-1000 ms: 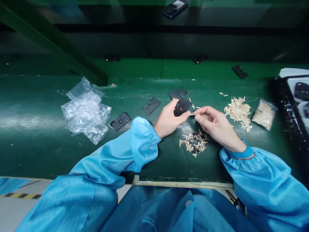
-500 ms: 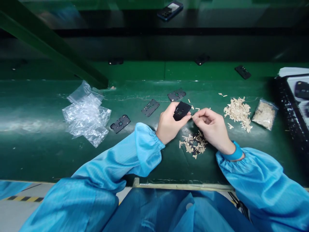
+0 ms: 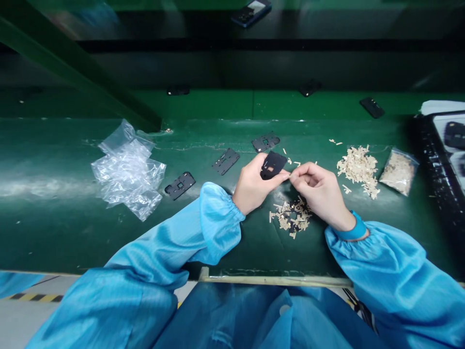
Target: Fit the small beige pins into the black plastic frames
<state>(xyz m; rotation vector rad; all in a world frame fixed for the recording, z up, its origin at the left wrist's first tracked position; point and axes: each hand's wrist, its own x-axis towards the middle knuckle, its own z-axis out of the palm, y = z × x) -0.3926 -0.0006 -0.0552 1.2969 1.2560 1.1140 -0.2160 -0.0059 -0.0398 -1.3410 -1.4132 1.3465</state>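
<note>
**Head view, work at a green bench.** The left hand [image 3: 252,186] pinches a thin black plate [image 3: 272,165] between thumb and fingers, closed firmly on its lower edge. The plate is held tilted, clear of the green bench [image 3: 72,232], just above the centre of the frame. The right hand [image 3: 319,191] meets it from the right, with thumb and forefinger pressed together at the plate's lower right corner. Whether a small piece sits between those fingertips is too small to tell.

Directly below the hands lies a loose heap of scraps [image 3: 292,217], tan mixed with dark. At centre right are a pile of tan strips [image 3: 358,167] and, just beside it, a small clear bag [image 3: 397,172] of the same material. Three more plates lie flat on the bench to the left of the hands: the nearest one [image 3: 179,185], a middle one [image 3: 225,161] and a far one [image 3: 266,141]. A heap of empty plastic bags [image 3: 127,169] lies at centre left.

**Risks, as judged from this view.** The plate is held by one edge only, so a sideways pull from the right hand could twist it out of the pinch or bend it. Anything as small as the strips could slip from the fingertips and be lost in the scraps below. A sleeve dragged across the bench could scatter that heap.
</note>
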